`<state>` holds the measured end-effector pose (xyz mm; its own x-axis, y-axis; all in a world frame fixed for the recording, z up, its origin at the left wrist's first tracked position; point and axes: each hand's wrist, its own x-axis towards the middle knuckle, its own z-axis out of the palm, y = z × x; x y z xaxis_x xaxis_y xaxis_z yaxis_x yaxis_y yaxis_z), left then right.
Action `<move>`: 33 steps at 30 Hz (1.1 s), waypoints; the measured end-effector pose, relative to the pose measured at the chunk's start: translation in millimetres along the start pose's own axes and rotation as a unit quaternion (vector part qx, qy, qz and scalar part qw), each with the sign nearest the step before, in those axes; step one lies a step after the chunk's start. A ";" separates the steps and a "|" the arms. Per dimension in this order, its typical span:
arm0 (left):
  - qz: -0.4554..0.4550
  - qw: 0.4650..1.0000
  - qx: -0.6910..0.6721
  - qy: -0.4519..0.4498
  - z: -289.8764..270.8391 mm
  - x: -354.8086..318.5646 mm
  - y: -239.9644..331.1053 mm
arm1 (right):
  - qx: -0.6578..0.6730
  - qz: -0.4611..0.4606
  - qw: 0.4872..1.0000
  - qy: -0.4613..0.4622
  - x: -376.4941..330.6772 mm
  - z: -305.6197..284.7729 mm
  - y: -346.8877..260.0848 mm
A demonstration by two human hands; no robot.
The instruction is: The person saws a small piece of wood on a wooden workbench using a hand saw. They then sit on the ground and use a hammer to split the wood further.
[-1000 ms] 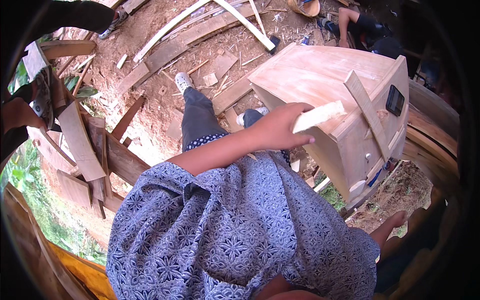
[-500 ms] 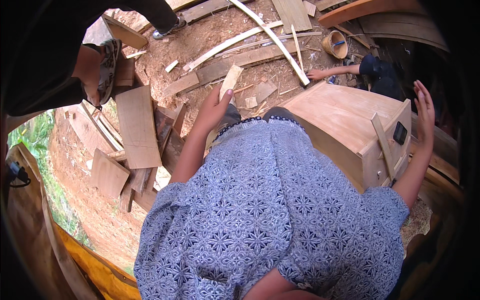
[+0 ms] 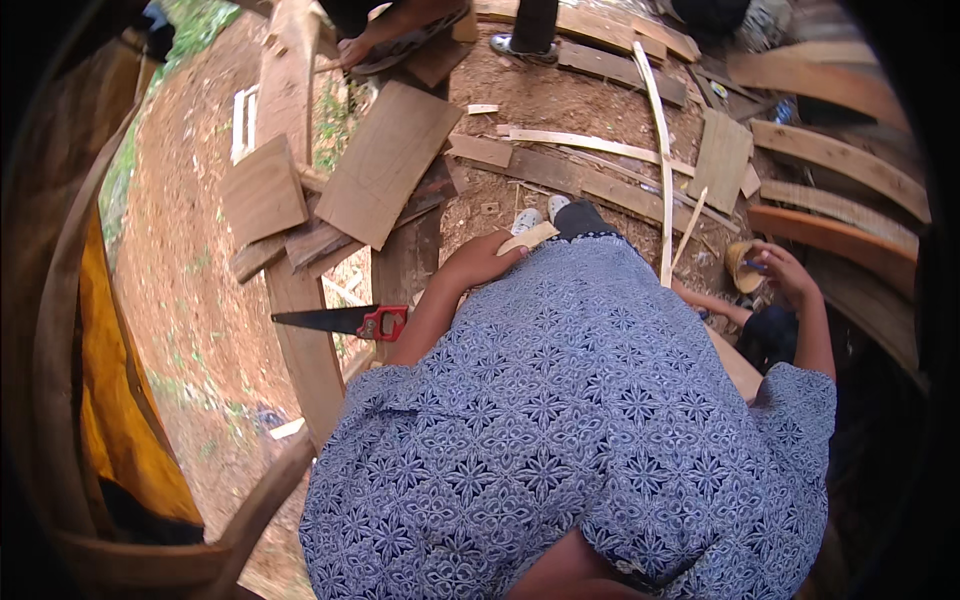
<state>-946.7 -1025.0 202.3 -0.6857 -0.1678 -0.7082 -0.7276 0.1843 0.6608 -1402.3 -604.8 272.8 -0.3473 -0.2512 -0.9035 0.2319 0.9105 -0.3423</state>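
My left hand (image 3: 478, 262) reaches forward over my blue patterned shirt and is shut on a small pale wooden piece (image 3: 530, 238), held above the dirt ground near my feet. My right hand (image 3: 788, 274) is raised on the right with fingers apart and holds nothing. It hovers just beside a small round woven basket (image 3: 742, 266). Another person's hand (image 3: 705, 300) and dark clothing show just below that basket.
A handsaw with a red handle (image 3: 345, 321) lies on a beam at the left. Flat boards (image 3: 385, 165) and a long thin strip (image 3: 660, 170) litter the ground. Curved planks (image 3: 835, 185) lie at the right. Other people's feet (image 3: 520, 45) stand at the top.
My view has swung left, away from the wooden box, which is out of sight now. My left hand still carries the small wooden piece. My right hand has dropped toward the basket.
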 end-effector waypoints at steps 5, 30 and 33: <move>-0.106 0.985 -0.064 0.120 29.2 -56.9 -34.0 | -0.081 0.036 0.994 -0.068 146.6 55.6 -28.7; -0.239 0.780 -0.343 0.465 311.8 -169.4 -147.3 | -0.470 -0.595 0.426 -0.494 -84.7 653.5 -209.3; -0.274 0.739 -0.390 0.476 306.7 -173.6 -125.8 | -0.438 -0.690 0.345 -0.461 -113.8 722.0 -184.5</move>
<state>-730.1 -722.1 165.9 0.2830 -0.6845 -0.6718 -0.4373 -0.7155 0.5449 -749.5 -981.3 252.5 0.9527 -0.2752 0.1288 -0.0805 -0.6374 -0.7663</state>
